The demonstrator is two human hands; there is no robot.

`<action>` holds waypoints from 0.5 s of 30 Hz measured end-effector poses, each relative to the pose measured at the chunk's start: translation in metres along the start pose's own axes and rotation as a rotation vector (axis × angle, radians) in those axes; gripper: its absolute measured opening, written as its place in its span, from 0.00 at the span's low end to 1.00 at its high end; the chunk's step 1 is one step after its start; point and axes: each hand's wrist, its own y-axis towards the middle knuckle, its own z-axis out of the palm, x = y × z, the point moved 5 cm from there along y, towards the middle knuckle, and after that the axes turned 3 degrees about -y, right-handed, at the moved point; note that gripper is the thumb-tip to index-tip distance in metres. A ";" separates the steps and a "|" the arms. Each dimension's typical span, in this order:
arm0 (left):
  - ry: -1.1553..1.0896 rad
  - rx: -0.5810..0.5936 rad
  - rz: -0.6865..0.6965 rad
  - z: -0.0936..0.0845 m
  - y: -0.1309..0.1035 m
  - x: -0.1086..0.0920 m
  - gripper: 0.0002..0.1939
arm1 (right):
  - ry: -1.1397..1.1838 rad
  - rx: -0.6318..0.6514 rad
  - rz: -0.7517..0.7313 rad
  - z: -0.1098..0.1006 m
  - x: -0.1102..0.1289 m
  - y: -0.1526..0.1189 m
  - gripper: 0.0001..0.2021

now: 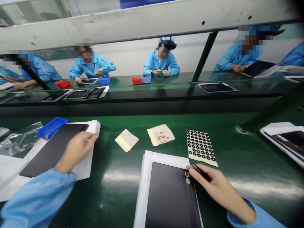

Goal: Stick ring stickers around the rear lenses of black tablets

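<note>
- The near dark panel (172, 202) is lying on white sheets (141, 193) on the green table (114, 196), in front of the wearer and beside the right hand (219, 186).
- Two small round pieces are sitting by its far right corner: one (187, 174) is showing a red centre, the other (187, 181) a pale one. Judging by these differing faces, work on this corner seems to be partway along.
- Many black rings are filling the ring sheet (201, 148), and small red-marked bits are lying on a cream paper (154, 130), so plenty of loose stock is waiting unused.
- The near panel's long axis is running away from the wearer, its far short edge facing the people across the table; its near end is falling outside the view.
- The left panel (51, 152) is lying partly on white paper beside a blue tray (48, 136). Its long axis is slanting from near left to far right, the end with the camera patch pointing far right.
- The right fingers are closing narrowly around dark tweezers (201, 172), whose tips are pointing toward the ring sheet.
- The left hand (77, 148) is hovering over the left panel, blurred; whether its fingers are holding anything, I cannot tell.
</note>
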 end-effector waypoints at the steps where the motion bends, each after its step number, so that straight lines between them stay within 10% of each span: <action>1: -0.013 0.041 0.051 0.025 -0.005 -0.017 0.17 | -0.001 -0.009 -0.021 0.002 0.004 0.005 0.22; 6: -0.040 0.117 0.171 0.115 -0.016 -0.091 0.19 | -0.029 -0.111 -0.142 0.006 0.018 0.027 0.25; 15: -0.111 0.357 -0.106 0.193 0.045 -0.163 0.16 | 0.016 -0.225 -0.154 0.004 -0.002 0.038 0.26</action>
